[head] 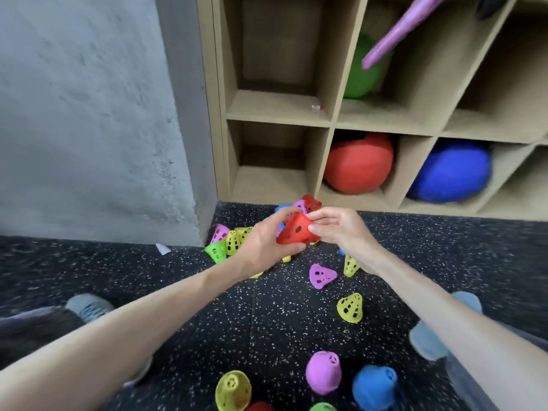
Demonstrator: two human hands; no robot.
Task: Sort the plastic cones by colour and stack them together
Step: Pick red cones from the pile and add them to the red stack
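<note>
Both the left hand point(265, 243) and the right hand point(341, 229) grip a perforated red cone point(295, 232). It hangs just before the wooden shelf point(332, 126). Loose cones lie around it; bare floor point(178, 292) lies nearer the person.

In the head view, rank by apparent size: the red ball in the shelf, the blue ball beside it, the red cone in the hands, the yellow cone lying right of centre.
1-2. blue ball and red ball: look alike, unranked.
3. red cone.
4. yellow cone, though nearer the camera.
</note>
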